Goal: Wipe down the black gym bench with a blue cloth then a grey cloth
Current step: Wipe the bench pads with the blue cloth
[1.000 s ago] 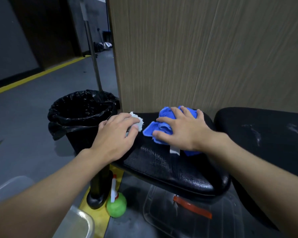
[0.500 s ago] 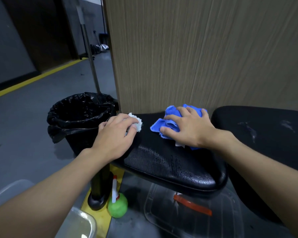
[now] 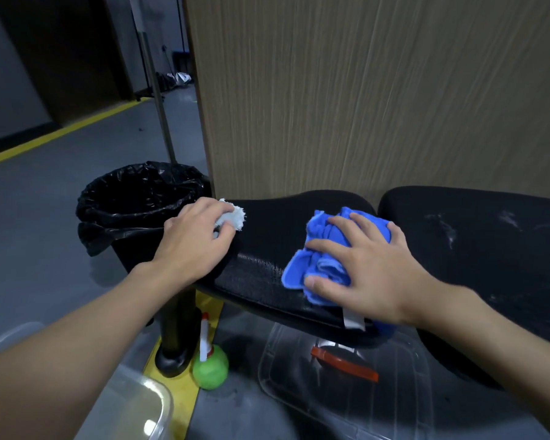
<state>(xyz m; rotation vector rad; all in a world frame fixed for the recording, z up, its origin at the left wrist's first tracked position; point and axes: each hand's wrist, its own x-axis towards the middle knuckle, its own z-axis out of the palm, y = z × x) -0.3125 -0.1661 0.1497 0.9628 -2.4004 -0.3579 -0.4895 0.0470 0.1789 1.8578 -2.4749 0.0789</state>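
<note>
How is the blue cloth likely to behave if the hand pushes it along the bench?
Probably floppy: the blue cloth is bunched in soft folds under the right hand. It likely slides easily, since the bench looks smooth and glossy.

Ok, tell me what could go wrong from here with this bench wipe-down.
The grey cloth under the left hand sits at the bench end, beside the open bin; it might drop in. The blue cloth under the right hand is bunched, so it may miss patches. The white smears on the neighbouring pad could get skipped.
</note>
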